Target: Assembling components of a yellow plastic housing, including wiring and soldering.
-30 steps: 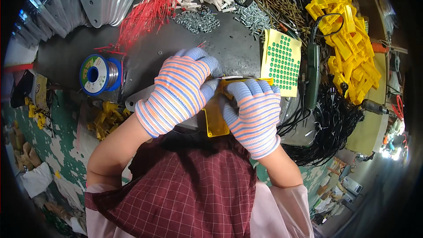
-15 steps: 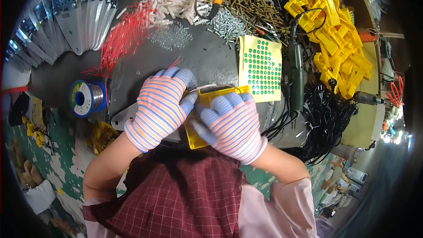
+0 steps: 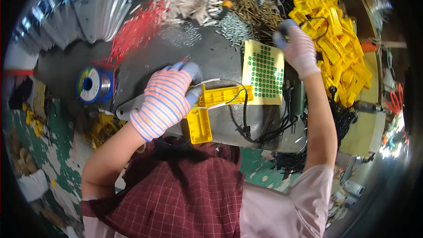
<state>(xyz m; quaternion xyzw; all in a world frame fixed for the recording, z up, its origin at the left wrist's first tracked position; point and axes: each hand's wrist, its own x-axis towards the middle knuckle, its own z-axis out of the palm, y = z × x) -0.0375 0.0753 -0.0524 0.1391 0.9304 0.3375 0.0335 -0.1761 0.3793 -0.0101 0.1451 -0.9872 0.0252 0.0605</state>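
Observation:
My left hand, in a striped knit glove, is closed on the left corner of an L-shaped yellow plastic casing near the table's front edge. Thin wires, one of them blue, run along the casing to a black cable on its right. My right hand, gloved alike and smeared by motion, is raised between the heap of brass-coloured screws and the pile of yellow plastic parts. Its blurred fingers do not show whether they hold anything. Just below it lies a yellow sheet of round green stickers.
A blue solder spool stands at left, below metal plates and red wires. Silver screws and small clear pieces lie at the back. A green-handled tool and black cables are at right.
My right hand has let go of the yellow casing and moved up and right past the sticker sheet. My left hand stays at the casing, whose wires now show. The whole view has shifted slightly.

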